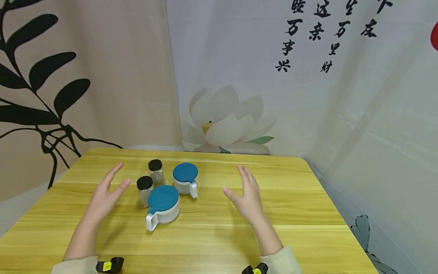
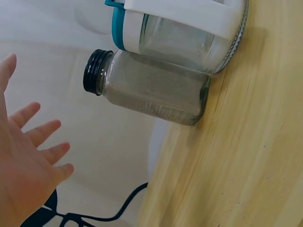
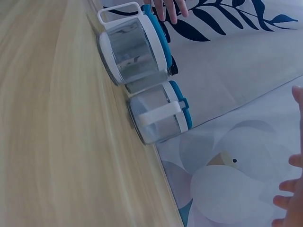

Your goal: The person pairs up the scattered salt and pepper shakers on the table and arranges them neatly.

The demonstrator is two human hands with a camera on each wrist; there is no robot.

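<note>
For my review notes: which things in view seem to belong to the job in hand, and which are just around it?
Likely part of the job, standing between left hand and right hand:
nearer blue-lidded jar
farther blue-lidded jar
nearer black-capped jar
farther black-capped jar

Just around it:
wooden table
leaf-print cloth
lotus-print cloth

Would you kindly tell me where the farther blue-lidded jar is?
In the head view, the farther blue-lidded jar stands left of centre, beyond the nearer one and right of the farther black-capped jar.
</note>
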